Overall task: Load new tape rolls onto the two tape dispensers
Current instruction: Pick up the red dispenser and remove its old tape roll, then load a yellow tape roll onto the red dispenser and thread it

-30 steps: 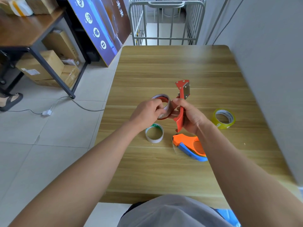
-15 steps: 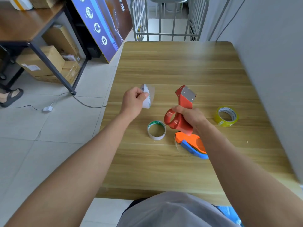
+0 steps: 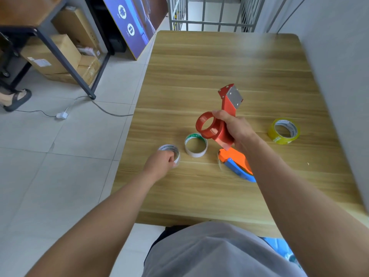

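Observation:
My right hand (image 3: 234, 127) grips a red tape dispenser (image 3: 216, 124) held above the wooden table (image 3: 199, 72); its round hub is bare and its metal blade plate points away from me. My left hand (image 3: 159, 163) rests low at the table's left edge, fingers closed on a thin white spent ring (image 3: 169, 151). Just right of that lies a second white ring with green print (image 3: 195, 144). An orange and blue dispenser (image 3: 236, 163) lies flat under my right forearm. A full yellowish tape roll (image 3: 284, 130) sits at the right.
A grey wall (image 3: 329, 56) runs along the table's right side. A metal cage trolley (image 3: 209, 13) stands beyond the far edge. Left of the table are floor tiles, a cable (image 3: 79, 108), a shelf with cardboard boxes (image 3: 50, 54), and a person's sandalled foot (image 3: 16, 98).
My left hand pulled the thin white ring off the red dispenser, carried it left, then lowered it to the table's left edge. My right hand turned the dispenser so its bare hub faces left.

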Motion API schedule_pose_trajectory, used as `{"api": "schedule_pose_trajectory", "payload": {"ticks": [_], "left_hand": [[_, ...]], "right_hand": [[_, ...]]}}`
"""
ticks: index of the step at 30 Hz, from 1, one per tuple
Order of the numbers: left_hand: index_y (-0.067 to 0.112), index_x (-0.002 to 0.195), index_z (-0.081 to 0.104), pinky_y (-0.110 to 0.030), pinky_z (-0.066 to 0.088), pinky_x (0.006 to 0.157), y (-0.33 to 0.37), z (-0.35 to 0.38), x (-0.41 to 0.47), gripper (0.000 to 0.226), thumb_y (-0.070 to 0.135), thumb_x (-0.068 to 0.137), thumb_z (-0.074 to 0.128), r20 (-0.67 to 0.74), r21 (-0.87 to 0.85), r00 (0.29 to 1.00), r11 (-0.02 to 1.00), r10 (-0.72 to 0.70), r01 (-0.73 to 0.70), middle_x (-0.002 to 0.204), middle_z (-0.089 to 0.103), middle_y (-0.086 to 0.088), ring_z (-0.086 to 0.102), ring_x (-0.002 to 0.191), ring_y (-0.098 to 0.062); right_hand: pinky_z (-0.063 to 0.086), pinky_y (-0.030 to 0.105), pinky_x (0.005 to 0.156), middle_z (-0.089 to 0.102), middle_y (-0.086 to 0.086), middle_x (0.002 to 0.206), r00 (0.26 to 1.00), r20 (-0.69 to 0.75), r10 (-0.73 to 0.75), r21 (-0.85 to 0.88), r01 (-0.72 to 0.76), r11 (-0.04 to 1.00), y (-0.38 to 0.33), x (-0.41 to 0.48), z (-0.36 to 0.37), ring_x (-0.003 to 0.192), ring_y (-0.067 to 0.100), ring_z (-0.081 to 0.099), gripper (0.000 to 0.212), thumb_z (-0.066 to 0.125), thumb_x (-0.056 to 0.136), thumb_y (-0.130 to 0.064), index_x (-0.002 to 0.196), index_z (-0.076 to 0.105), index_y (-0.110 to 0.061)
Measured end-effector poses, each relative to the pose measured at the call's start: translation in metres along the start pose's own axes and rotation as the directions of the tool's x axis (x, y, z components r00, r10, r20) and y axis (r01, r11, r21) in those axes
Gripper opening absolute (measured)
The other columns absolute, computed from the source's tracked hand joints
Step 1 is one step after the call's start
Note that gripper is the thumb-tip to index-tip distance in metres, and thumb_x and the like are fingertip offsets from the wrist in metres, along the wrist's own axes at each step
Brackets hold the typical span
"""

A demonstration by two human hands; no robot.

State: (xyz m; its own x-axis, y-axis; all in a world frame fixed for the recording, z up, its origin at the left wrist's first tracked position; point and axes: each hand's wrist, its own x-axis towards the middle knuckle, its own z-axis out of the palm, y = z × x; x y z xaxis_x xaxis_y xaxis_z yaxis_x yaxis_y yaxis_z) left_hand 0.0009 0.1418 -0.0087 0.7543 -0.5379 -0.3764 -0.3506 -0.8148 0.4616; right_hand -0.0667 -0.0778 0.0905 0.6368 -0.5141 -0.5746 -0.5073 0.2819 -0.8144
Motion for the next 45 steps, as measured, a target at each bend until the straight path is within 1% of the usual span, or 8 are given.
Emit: {"api": "schedule_pose_trajectory", "payload": {"ticks": [8, 14, 20, 26, 30, 34, 38, 45], "left_hand": [[0.012, 0.073, 0.057, -0.028, 0.035, 0.055, -0.003, 0.01, 0.001, 0.02, 0.028, 0.079, 0.067, 0.056, -0.148, 0.997, 0.988, -0.046, 0.054, 0.066, 0.056, 0.002, 0.049, 0.062, -0.018], [0.017, 0.092, 0.062, -0.024, 0.042, 0.069, 0.053, -0.038, 0.01, 0.011, 0.025, 0.089, 0.056, -0.268, -0.292, 0.963, 0.951, 0.022, -0.103, 0.087, 0.064, 0.005, 0.058, 0.079, -0.013], [0.013, 0.092, 0.064, -0.006, 0.041, 0.064, 0.13, -0.07, 0.025, 0.009, 0.014, 0.088, 0.056, -0.408, -0.359, 0.896, 0.872, 0.175, -0.334, 0.085, 0.063, 0.005, 0.056, 0.077, -0.01], [0.013, 0.091, 0.065, -0.002, 0.038, 0.061, 0.186, -0.051, 0.043, 0.01, 0.011, 0.087, 0.056, -0.332, -0.347, 0.888, 0.835, 0.317, -0.428, 0.082, 0.062, 0.006, 0.055, 0.074, -0.01], [0.014, 0.087, 0.064, -0.008, 0.038, 0.058, 0.22, -0.026, 0.057, 0.008, 0.011, 0.086, 0.056, -0.227, -0.34, 0.884, 0.817, 0.409, -0.465, 0.081, 0.061, 0.002, 0.053, 0.071, -0.012], [0.008, 0.091, 0.064, -0.018, 0.034, 0.062, 0.253, 0.008, 0.077, 0.009, 0.008, 0.086, 0.057, -0.044, -0.298, 0.884, 0.839, 0.465, -0.456, 0.08, 0.058, 0.0, 0.051, 0.073, -0.016], [0.004, 0.095, 0.064, -0.02, 0.034, 0.064, 0.277, 0.044, 0.096, 0.014, 0.005, 0.084, 0.056, 0.091, -0.211, 0.877, 0.869, 0.472, -0.447, 0.087, 0.064, -0.011, 0.053, 0.077, -0.02], [0.003, 0.109, 0.061, -0.032, 0.042, 0.085, 0.3, 0.093, 0.12, 0.026, 0.004, 0.084, 0.056, 0.189, -0.03, 0.865, 0.883, 0.464, -0.468, 0.114, 0.061, -0.019, 0.058, 0.102, -0.034]], "right_hand": [[0.055, 0.03, 0.064, 0.072, 0.002, 0.068, 0.997, 0.081, -0.013, 0.079, 0.007, 0.997, 0.003, -0.002, -0.006, 0.06, 0.015, 0.067, 0.036, 0.079, 0.065, -0.04, 0.083, 0.07, -0.011], [0.054, 0.036, 0.071, 0.071, 0.002, 0.069, 0.994, 0.088, -0.061, 0.114, 0.05, 0.992, 0.003, -0.004, -0.018, 0.062, 0.015, 0.066, 0.043, 0.078, 0.063, -0.043, 0.088, 0.069, -0.009], [0.057, 0.032, 0.058, 0.069, 0.0, 0.064, 0.995, 0.018, -0.097, 0.198, 0.091, 0.976, 0.001, -0.009, -0.041, 0.052, 0.011, 0.067, 0.032, 0.078, 0.07, -0.036, 0.084, 0.067, -0.009], [0.059, 0.048, 0.08, 0.07, 0.007, 0.085, 0.984, -0.143, -0.105, 0.207, 0.133, 0.969, 0.004, -0.015, -0.087, 0.071, 0.018, 0.067, 0.037, 0.079, 0.069, -0.038, 0.091, 0.067, -0.011], [0.061, 0.039, 0.059, 0.068, 0.01, 0.085, 0.959, -0.272, -0.085, 0.26, 0.158, 0.953, 0.011, -0.019, -0.126, 0.058, 0.014, 0.067, 0.031, 0.078, 0.071, -0.029, 0.092, 0.066, -0.008], [0.06, 0.037, 0.064, 0.068, 0.009, 0.086, 0.92, -0.391, -0.029, 0.297, 0.156, 0.942, 0.028, -0.024, -0.162, 0.069, 0.02, 0.068, 0.022, 0.077, 0.072, -0.028, 0.084, 0.065, -0.014], [0.052, 0.023, 0.043, 0.07, -0.002, 0.061, 0.895, -0.447, 0.003, 0.353, 0.174, 0.919, 0.045, -0.028, -0.19, 0.049, 0.01, 0.068, 0.017, 0.076, 0.074, -0.023, 0.08, 0.063, -0.013], [0.053, 0.023, 0.047, 0.07, -0.005, 0.058, 0.874, -0.483, 0.048, 0.341, 0.137, 0.93, 0.072, -0.026, -0.226, 0.051, 0.009, 0.069, 0.021, 0.076, 0.072, -0.027, 0.081, 0.064, -0.013]]}}
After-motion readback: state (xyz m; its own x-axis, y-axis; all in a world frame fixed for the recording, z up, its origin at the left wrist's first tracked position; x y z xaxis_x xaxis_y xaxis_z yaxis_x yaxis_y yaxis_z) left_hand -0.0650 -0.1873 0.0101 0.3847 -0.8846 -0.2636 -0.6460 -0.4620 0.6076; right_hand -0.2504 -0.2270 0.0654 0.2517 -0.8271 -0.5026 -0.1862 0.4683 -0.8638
